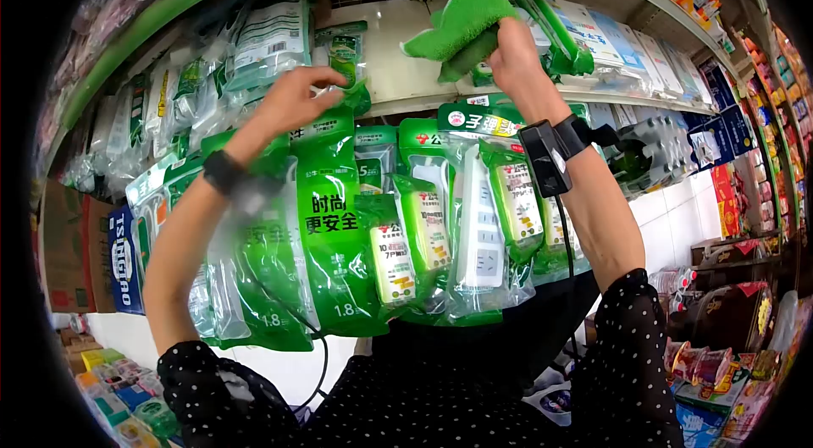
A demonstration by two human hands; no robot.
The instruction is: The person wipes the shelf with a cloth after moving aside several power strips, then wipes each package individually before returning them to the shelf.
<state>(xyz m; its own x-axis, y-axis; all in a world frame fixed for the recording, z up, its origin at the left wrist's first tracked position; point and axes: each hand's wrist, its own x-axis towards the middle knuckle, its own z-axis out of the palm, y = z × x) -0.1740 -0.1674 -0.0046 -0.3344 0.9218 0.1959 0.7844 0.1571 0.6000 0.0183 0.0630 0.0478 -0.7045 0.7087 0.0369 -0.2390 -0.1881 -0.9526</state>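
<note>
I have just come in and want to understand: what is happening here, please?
At a stocked shelf, a person's right hand holds up a green cloth. The left hand, fingers parted, is near the tops of the green packages in front of the shelf; whether it touches one is unclear.

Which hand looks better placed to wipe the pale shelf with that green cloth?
Probably the right hand: it grips the green cloth and is up by the pale shelf. The left hand shows no cloth and is beside the green packages.
</note>
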